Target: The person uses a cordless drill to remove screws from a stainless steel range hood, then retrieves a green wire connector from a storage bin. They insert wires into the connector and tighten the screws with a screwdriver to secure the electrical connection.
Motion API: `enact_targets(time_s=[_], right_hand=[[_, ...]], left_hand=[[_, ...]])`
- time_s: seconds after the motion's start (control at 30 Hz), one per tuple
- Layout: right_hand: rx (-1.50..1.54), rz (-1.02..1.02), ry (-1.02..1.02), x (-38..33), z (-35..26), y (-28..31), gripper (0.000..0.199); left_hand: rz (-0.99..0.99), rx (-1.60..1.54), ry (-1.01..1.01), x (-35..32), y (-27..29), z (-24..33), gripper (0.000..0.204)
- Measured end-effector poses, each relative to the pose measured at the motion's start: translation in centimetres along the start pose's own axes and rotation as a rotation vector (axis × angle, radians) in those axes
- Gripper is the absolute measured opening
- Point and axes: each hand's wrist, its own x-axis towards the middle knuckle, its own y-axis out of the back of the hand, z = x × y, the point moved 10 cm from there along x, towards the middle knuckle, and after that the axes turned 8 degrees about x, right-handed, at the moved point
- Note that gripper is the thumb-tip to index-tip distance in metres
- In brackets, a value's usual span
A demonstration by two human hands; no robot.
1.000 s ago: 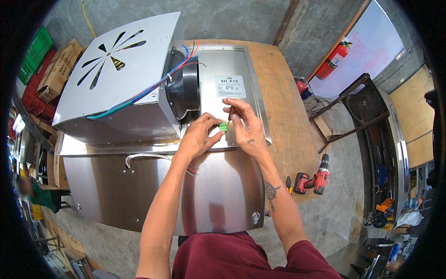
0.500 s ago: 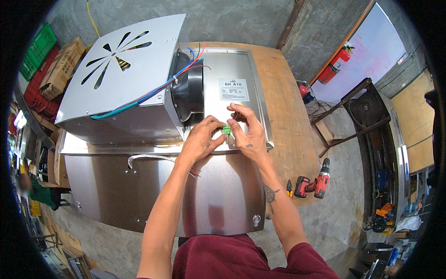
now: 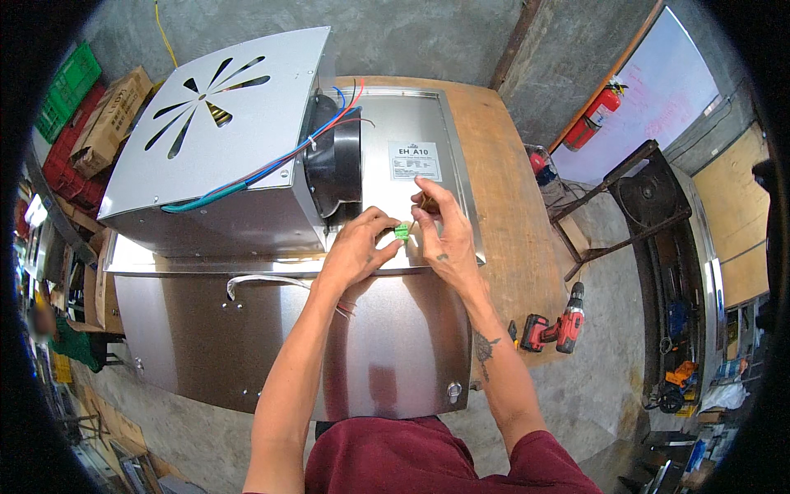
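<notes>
My left hand pinches a small green terminal block connector between thumb and fingertips, just above the steel panel. Close to its right side, my right hand is closed, thumb against the fingers, around a small dark brownish thing that the fingers mostly hide. Left of my hands stands a grey metal housing with petal-shaped slots in its face and a round black duct collar on its side. Blue, red and green wires run along the housing, their loose ends sticking up over the collar.
A brushed steel panel lies in front of me, with a white cable on it. On the wooden table at right lies a red and black cordless drill. Farther right are a metal-framed stand and a fire extinguisher.
My right hand has drawn slightly right, away from the green connector, leaving a wider gap. The left hand keeps its place with the connector.
</notes>
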Motion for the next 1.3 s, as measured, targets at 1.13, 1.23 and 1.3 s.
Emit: enact_targets(time_s=[1.13,1.23,1.3], right_hand=[[-0.046,-0.052,0.035,0.5,-0.2,-0.5,0.054],[0.102,-0.127,0.006,0.8,0.3,-1.1,0.054],[0.108,-0.17,0.027,0.8,0.0,-1.5,0.053]], left_hand=[[-0.03,0.012,-0.016,-0.1,0.1,0.5,0.04],[-0.069,0.011,0.059,-0.1,-0.2,0.1,0.04],[-0.051,0.007,0.027,-0.1,0.1,0.3,0.04]])
